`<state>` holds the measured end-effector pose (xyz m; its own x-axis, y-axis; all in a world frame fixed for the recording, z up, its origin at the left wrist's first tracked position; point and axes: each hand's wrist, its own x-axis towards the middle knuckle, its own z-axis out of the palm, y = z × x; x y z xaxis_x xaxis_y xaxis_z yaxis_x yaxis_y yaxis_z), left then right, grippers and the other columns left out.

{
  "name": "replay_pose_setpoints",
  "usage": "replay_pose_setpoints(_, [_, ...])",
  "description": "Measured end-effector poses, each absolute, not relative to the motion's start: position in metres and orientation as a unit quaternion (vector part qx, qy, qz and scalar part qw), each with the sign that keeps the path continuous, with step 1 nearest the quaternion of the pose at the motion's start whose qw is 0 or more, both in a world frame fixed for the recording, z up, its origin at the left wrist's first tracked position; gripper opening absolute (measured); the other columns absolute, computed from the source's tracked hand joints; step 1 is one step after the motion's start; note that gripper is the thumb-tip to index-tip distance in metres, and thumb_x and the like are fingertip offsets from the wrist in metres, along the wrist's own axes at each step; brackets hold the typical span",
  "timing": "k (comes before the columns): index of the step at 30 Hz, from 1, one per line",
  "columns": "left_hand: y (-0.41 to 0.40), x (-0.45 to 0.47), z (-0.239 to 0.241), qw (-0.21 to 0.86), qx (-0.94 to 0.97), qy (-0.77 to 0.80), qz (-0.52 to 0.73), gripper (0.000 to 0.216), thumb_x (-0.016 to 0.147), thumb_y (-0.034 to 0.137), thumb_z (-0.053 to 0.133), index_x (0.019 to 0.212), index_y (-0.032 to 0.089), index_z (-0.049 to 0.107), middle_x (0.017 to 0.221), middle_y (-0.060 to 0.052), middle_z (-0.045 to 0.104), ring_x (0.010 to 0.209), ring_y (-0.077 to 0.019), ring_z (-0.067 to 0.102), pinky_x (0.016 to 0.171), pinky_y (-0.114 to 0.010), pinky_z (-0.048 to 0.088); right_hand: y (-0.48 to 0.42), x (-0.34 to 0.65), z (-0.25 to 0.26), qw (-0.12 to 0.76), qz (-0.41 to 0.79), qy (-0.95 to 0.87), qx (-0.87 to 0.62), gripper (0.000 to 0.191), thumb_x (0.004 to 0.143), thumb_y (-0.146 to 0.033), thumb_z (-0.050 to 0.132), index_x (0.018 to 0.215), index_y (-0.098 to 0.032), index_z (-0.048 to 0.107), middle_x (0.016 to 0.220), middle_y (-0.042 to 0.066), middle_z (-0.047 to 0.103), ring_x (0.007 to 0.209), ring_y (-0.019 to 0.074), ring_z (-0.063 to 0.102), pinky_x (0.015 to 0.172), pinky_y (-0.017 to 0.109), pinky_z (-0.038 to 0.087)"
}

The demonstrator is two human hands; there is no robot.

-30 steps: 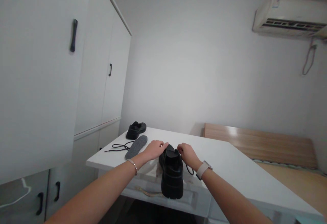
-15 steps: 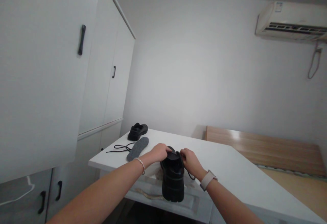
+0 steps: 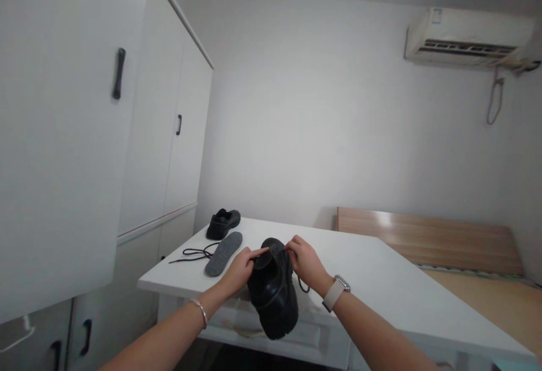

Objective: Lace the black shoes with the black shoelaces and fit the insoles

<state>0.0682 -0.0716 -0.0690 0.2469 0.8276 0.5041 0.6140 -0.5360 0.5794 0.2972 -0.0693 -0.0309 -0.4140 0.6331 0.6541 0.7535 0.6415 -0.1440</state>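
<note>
A black shoe (image 3: 274,303) is at the table's front edge, heel toward me, tilted with its toe pointing away. My left hand (image 3: 241,269) grips its left side near the collar, the index finger stretched across to the tongue. At the lacing, my right hand (image 3: 302,258) pinches a black shoelace (image 3: 303,286), whose loop hangs below the fingers. What lies between the right fingertips is small and partly hidden. Left of the hands lies a grey insole (image 3: 223,253). Beside it is a loose black lace (image 3: 192,253), and a second black shoe (image 3: 223,224) stands behind them.
The white table (image 3: 351,280) has a drawer (image 3: 309,334) below its front edge. White cabinets (image 3: 156,134) with dark handles rise at the left. A wooden board (image 3: 427,238) leans along the wall at the right, under an air conditioner (image 3: 470,38).
The held shoe has turned and tilted, its upper showing more. Both hands have shifted left with it, and the left index finger now points across the tongue. The camera view has shifted slightly.
</note>
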Motion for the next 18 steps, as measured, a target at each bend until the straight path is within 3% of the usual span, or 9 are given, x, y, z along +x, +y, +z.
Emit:
replay_pose_setpoints(8, [-0.089, 0.074, -0.066, 0.116, 0.782, 0.429, 0.436, 0.059, 0.085, 0.006, 0.034, 0.133, 0.026, 0.062, 0.088, -0.004, 0.051, 0.088, -0.0209, 0.056, 0.089, -0.035, 0.045, -0.088, 0.292, -0.008, 0.364, -0.1, -0.84, -0.39, 0.007, 0.095, -0.018, 0.06, 0.091, -0.015, 0.065, 0.097, 0.002, 0.065, 0.089, 0.0168, 0.063, 0.08, 0.036, 0.055])
replay_pose_setpoints(18, [-0.096, 0.084, -0.052, 0.09, 0.786, 0.444, 0.421, 0.059, 0.079, 0.001, 0.036, 0.128, 0.019, 0.064, 0.096, -0.006, 0.056, 0.095, -0.0203, 0.058, 0.094, -0.033, 0.046, -0.094, 0.293, -0.008, 0.311, -0.138, -0.836, -0.43, 0.01, 0.094, -0.022, 0.06, 0.088, -0.016, 0.063, 0.097, 0.003, 0.063, 0.092, 0.0184, 0.06, 0.082, 0.037, 0.051])
